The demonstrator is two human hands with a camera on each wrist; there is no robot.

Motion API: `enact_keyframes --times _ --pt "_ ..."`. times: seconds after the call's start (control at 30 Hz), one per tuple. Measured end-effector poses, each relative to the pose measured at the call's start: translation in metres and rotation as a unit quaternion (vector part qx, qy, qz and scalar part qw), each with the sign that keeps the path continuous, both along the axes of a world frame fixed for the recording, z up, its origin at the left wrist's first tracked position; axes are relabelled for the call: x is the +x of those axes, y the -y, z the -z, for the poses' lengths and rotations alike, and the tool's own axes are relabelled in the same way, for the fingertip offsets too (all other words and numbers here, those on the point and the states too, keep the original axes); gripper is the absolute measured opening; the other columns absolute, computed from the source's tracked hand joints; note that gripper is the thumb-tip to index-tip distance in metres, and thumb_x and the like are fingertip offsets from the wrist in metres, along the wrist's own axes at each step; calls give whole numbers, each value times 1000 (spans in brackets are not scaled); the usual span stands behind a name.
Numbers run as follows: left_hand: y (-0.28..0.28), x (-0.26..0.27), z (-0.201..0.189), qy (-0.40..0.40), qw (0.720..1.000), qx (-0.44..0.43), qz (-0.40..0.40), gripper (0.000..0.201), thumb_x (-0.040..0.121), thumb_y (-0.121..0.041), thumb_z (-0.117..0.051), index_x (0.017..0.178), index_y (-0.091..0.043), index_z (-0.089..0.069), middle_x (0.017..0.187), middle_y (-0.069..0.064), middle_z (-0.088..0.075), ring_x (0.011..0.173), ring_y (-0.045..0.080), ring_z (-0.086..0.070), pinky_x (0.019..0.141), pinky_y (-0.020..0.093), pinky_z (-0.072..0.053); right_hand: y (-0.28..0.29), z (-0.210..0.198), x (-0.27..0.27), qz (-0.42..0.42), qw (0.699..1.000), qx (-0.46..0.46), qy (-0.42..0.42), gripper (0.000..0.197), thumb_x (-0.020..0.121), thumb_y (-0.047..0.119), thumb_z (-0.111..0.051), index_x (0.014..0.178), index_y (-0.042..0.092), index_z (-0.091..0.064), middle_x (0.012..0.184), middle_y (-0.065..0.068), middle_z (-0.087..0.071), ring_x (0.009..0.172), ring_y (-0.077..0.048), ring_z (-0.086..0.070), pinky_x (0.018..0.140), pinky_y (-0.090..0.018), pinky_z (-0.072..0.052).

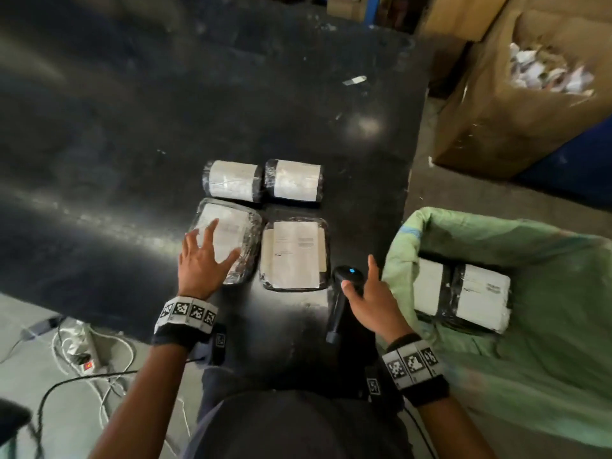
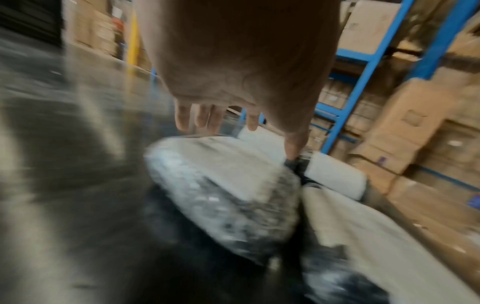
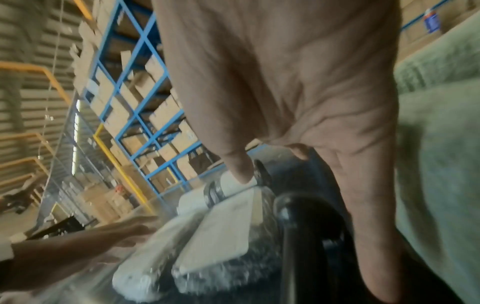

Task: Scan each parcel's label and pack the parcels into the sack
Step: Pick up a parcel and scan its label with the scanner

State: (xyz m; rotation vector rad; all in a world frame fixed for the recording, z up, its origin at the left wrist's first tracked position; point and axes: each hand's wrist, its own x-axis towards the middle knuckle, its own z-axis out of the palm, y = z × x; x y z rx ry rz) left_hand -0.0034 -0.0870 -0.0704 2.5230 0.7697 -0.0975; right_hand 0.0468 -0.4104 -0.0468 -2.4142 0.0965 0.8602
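Four wrapped parcels with white labels lie on the black table [image 1: 132, 160]: two small rolls [image 1: 231, 180] [image 1: 294, 178] behind, two flat ones in front. My left hand [image 1: 212, 250] spreads its fingers over the near-left flat parcel [image 1: 231, 223]; the blurred left wrist view shows the fingertips [image 2: 205, 121] just above that parcel [image 2: 221, 181], contact unclear. The other flat parcel [image 1: 294, 253] lies free. My right hand [image 1: 364, 286] is open over the black scanner [image 1: 337, 309], thumb at its head, where a blue light glows. The green sack [image 1: 546, 376] at right holds two parcels [image 1: 483, 296].
A big cardboard box [image 1: 496, 127] of paper scraps stands beyond the sack. A power strip and cables [image 1: 86, 356] lie on the floor at lower left. A small scrap [image 1: 354, 80] lies far back on the table. Blue racks with cartons [image 2: 363, 102] stand behind.
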Motion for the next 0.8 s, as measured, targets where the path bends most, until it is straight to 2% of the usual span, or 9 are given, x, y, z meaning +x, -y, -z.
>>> enact_keyframes --times 0.07,0.17,0.27,0.33,0.4,0.47,0.53,0.67,0.8 --pt "-34 -13 11 -12 1000 -11 -27 87 88 -51 -71 159 -28 -26 154 26 -34 145 43 -28 116 60 -30 -3 13 -5 9 1000 6 -18 89 93 55 -48 156 30 9 135 -24 -55 114 -44 -60 94 -55 -50" --pt "-69 -22 26 -9 999 -45 -12 94 84 -53 -74 160 -34 -21 161 28 -24 151 43 -18 121 61 -24 -4 26 -7 28 998 37 -50 90 88 63 -47 155 37 7 145 -15 -50 120 -38 -59 99 -54 -49" --pt "-85 -17 35 -33 995 -92 21 111 73 -69 -72 159 -45 -7 169 20 -7 156 40 0 124 60 -13 -11 25 -11 78 990 111 -46 77 98 45 -50 157 30 -2 156 -9 -36 140 -27 -40 116 -32 -28" --pt "-91 -11 40 -48 991 -110 57 126 58 -87 -66 158 -49 2 170 17 -2 156 41 5 124 63 -12 -14 25 -14 101 981 164 -23 68 101 30 -49 156 26 -9 150 -3 -34 138 -15 -35 106 -15 -22" --pt "-90 -7 43 -58 985 -138 88 139 48 -93 -66 157 -50 8 170 19 0 155 43 6 123 66 -11 -16 28 -17 114 974 195 -8 65 100 28 -52 153 33 -13 145 5 -33 130 -9 -37 107 -16 -26" --pt "-87 -5 45 -56 980 -169 90 143 48 -87 -74 157 -49 10 169 22 -1 155 46 6 122 67 -8 -17 33 -18 142 965 220 -27 61 98 31 -56 143 49 -19 141 3 -44 118 -21 -58 109 -47 -43" --pt "-84 -6 46 -51 979 -183 76 138 57 -70 -84 158 -48 8 165 30 -11 152 52 -3 119 71 -14 -17 37 -16 182 948 254 -64 57 99 21 -54 135 53 -23 121 0 -54 87 -25 -70 89 -61 -54" --pt "-82 -13 41 -18 977 -203 64 131 63 -57 -86 159 -48 3 159 26 -34 147 50 -28 116 67 -32 -21 34 -14 205 935 279 -77 58 100 17 -52 137 52 -24 103 -4 -58 72 -24 -69 81 -61 -57" --pt "-64 -17 27 39 980 -193 37 128 65 -30 -94 163 -27 -11 142 18 -57 129 36 -57 107 47 -48 -26 33 -9 237 925 285 -82 64 99 25 -54 143 54 -17 126 -9 -54 88 -26 -68 65 -43 -62"
